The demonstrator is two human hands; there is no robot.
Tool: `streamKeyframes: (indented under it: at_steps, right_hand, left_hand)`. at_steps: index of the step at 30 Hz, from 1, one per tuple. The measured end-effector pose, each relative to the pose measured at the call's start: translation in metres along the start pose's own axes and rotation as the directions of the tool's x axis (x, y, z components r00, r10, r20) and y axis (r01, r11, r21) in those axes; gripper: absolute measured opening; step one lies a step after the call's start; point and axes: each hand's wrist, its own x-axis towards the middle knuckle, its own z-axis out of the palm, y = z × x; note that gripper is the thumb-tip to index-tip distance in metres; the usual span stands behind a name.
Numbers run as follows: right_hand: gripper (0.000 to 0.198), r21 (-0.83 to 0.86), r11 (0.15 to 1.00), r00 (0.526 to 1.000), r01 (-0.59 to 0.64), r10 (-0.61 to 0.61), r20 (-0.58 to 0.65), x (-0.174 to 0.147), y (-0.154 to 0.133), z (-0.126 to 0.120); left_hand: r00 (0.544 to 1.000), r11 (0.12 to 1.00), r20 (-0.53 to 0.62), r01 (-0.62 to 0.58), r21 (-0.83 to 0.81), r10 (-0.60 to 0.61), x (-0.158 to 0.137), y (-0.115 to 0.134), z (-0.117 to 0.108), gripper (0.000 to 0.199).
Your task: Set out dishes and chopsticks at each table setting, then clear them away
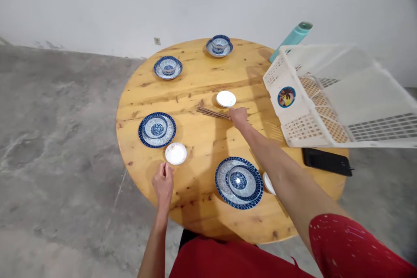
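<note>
My right hand point(238, 115) reaches across the round table and closes on the near ends of a bundle of brown chopsticks point(213, 113). Just beyond it sits a short stack of small white dishes point(226, 98). Over the left front edge, my left hand point(163, 180) is closed, its fingertips right by the rim of a small white dish point(176, 153); whether they grip anything is hidden. Behind that dish, a blue-patterned bowl point(156, 128) rests on a plate. Another bowl point(241, 182) on a plate lies close to my body, with a white dish point(269, 183) partly behind my right forearm.
Two more bowl-and-plate sets, one with a bowl point(168, 67) and one with a bowl point(220, 44), stand at the far side. A large white plastic basket point(276, 115) takes up the right, beside a teal bottle point(291, 40) and a black phone point(326, 161).
</note>
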Motion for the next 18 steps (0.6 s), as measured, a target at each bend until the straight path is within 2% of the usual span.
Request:
streamKeyframes:
  at_steps: [3, 8, 18]
  right_hand:
    - [0.031, 0.108, 0.991, 0.997, -0.078, 0.08, -0.019, 0.021, 0.001, 0.005]
    - [0.036, 0.235, 0.964, 0.991, -0.124, 0.131, -0.015, 0.039, 0.004, 0.015]
    - [0.028, 0.097, 0.989, 0.993, -0.114, 0.115, -0.01, 0.067, 0.008, 0.016]
  left_hand:
    - [0.999, 1.0, 0.039, -0.004, 0.017, 0.003, -0.006, 0.011, 0.012, 0.027]
    - [0.996, 0.999, 0.086, -0.023, 0.033, 0.02, -0.008, 0.026, 0.03, 0.028]
    - [0.998, 0.997, 0.055, -0.023, 0.07, 0.019, -0.016, 0.039, 0.025, 0.023]
